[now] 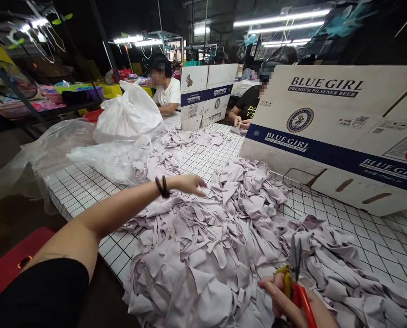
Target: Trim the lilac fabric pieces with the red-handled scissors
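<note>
A large heap of pale lilac-grey fabric pieces (203,255), with thin straps among them, covers the near part of the table. My left hand (190,184), a dark beaded bracelet on its wrist, is stretched out above the far side of this heap. Its fingers point right, slightly blurred and apart, with nothing visible in them. At the lower right, my right hand (285,303) is closed around scissors (296,257) with red and yellow handles. The blades point up and away, slightly parted, in front of more fabric (347,273).
White cardboard panels (326,109) stand along the right, and another carton (206,95) stands farther back. Plastic bags (128,111) lie at the left on the grid-patterned tabletop (118,248). A person in white (171,93) and a person in black (246,107) sit across the table.
</note>
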Demonstrator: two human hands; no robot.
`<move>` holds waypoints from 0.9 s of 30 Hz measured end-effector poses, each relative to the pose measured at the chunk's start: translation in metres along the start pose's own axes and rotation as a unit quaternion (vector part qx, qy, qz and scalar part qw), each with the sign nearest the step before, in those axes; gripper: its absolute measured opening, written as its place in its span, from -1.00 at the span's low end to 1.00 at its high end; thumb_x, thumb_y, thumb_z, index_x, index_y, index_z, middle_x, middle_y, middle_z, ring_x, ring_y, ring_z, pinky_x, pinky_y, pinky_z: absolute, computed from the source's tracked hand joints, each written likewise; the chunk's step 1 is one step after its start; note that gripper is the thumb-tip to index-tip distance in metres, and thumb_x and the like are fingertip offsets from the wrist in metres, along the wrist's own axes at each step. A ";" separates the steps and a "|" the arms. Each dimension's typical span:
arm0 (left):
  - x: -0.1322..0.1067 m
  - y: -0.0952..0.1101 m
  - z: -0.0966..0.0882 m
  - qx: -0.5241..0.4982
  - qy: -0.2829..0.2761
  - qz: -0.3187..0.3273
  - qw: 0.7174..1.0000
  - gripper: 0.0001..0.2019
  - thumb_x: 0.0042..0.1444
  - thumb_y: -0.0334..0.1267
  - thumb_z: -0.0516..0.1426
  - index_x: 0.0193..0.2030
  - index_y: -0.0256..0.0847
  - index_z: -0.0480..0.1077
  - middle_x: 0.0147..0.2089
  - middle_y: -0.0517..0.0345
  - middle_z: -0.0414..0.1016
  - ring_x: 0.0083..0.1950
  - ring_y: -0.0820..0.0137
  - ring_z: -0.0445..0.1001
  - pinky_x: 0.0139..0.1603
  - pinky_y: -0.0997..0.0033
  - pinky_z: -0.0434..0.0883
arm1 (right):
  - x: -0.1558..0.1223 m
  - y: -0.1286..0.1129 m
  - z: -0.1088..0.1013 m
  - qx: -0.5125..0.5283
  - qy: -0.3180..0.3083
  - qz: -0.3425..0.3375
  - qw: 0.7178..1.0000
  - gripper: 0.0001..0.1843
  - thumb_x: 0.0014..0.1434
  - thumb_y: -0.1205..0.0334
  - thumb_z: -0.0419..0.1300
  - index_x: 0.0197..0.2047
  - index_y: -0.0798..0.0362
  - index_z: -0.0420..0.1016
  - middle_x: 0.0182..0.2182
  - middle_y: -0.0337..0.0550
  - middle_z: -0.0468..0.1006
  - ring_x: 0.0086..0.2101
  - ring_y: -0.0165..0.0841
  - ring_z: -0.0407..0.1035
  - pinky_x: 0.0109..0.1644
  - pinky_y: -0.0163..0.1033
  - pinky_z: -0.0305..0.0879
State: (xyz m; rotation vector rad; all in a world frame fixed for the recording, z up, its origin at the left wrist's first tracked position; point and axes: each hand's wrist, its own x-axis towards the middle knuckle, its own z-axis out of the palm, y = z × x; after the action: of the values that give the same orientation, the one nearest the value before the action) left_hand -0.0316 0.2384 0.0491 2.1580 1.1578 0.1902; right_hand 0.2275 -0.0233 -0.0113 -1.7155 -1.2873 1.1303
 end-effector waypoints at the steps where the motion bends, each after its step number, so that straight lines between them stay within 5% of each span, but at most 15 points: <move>1: -0.006 -0.004 0.022 0.016 -0.032 0.001 0.999 -0.67 -0.08 -0.14 0.35 -0.21 -0.29 0.52 -0.22 0.08 0.58 -0.22 0.33 0.52 -0.19 0.43 0.39 | 0.000 -0.001 0.004 0.008 0.011 0.008 1.000 -0.51 0.02 -0.24 0.23 -0.62 -0.02 0.27 -0.64 -0.20 0.42 -0.53 -0.27 0.40 -0.39 -0.22 0.41; 5: -0.023 -0.014 0.062 0.066 -0.062 0.006 0.996 -0.62 -0.05 -0.08 0.31 -0.14 -0.29 0.50 -0.25 0.00 0.55 -0.23 0.25 0.49 -0.30 0.43 0.31 | 0.002 -0.002 0.017 0.057 0.013 0.035 0.998 -0.60 0.04 -0.13 0.27 -0.52 0.00 0.31 -0.58 -0.25 0.43 -0.53 -0.34 0.34 -0.41 -0.27 0.33; 8: -0.023 -0.013 0.060 0.087 -0.065 0.021 0.994 -0.64 -0.02 -0.04 0.29 -0.14 -0.22 0.49 -0.22 0.04 0.53 -0.23 0.28 0.46 -0.33 0.45 0.27 | 0.009 0.000 0.025 0.076 -0.009 0.035 0.996 -0.61 0.04 -0.12 0.28 -0.49 0.01 0.31 -0.58 -0.28 0.41 -0.53 -0.36 0.33 -0.42 -0.28 0.30; 12: -0.021 -0.003 0.055 0.104 -0.079 0.008 0.991 -0.82 -0.06 -0.21 0.32 -0.38 -0.27 0.51 -0.50 0.13 0.46 -0.46 0.37 0.38 -0.47 0.47 0.19 | 0.017 0.006 0.035 0.108 -0.029 0.034 0.993 -0.63 0.03 -0.08 0.30 -0.45 0.02 0.32 -0.54 -0.29 0.42 -0.53 -0.40 0.30 -0.42 -0.30 0.26; 16: -0.053 0.023 0.057 0.102 -0.045 0.027 0.993 -0.73 0.17 -0.23 0.16 -0.51 -0.29 0.48 -0.63 0.18 0.36 -0.58 0.45 0.26 -0.51 0.46 0.15 | 0.016 0.006 0.039 0.137 -0.028 0.032 0.990 -0.62 0.05 -0.09 0.30 -0.42 0.03 0.33 -0.48 -0.26 0.48 -0.54 -0.43 0.28 -0.43 -0.31 0.24; 20: -0.113 0.062 0.084 0.068 0.004 0.115 0.991 -0.70 0.32 -0.29 0.00 -0.29 -0.23 0.55 -0.45 0.16 0.51 -0.46 0.46 0.38 -0.41 0.49 0.27 | 0.016 -0.009 0.044 0.187 -0.034 0.057 0.980 -0.55 0.00 -0.18 0.32 -0.42 0.05 0.36 -0.58 -0.26 0.47 -0.54 -0.40 0.31 -0.42 -0.31 0.26; 22: -0.135 0.077 0.109 0.063 0.028 0.220 0.973 -0.72 0.29 -0.40 -0.01 -0.14 -0.19 0.55 -0.37 0.16 0.55 -0.39 0.45 0.43 -0.35 0.49 0.32 | 0.019 -0.019 0.050 0.240 -0.044 0.092 0.966 -0.49 -0.04 -0.25 0.32 -0.40 0.06 0.39 -0.58 -0.24 0.49 -0.54 -0.38 0.36 -0.42 -0.29 0.29; 24: -0.147 0.089 0.137 0.063 0.067 0.334 0.938 -0.71 0.24 -0.46 0.02 -0.06 -0.19 0.53 -0.36 0.14 0.54 -0.30 0.39 0.46 -0.24 0.43 0.36 | 0.023 -0.027 0.057 0.288 -0.080 0.137 0.945 -0.46 -0.07 -0.29 0.31 -0.40 0.06 0.41 -0.55 -0.20 0.53 -0.55 -0.36 0.40 -0.44 -0.27 0.32; 27: -0.148 0.105 0.174 0.060 0.062 0.408 0.909 -0.71 0.22 -0.42 0.05 -0.01 -0.17 0.52 -0.43 0.17 0.50 -0.34 0.36 0.41 -0.22 0.38 0.36 | 0.026 -0.038 0.070 0.318 -0.169 0.169 0.917 -0.52 -0.03 -0.24 0.31 -0.40 0.04 0.40 -0.47 -0.15 0.59 -0.53 -0.31 0.46 -0.42 -0.21 0.35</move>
State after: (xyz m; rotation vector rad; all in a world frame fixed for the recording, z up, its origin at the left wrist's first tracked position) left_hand 0.0253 -0.0026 0.0075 2.6553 0.2559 0.6376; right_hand 0.1527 0.0142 -0.0096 -1.2959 -0.6770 1.8694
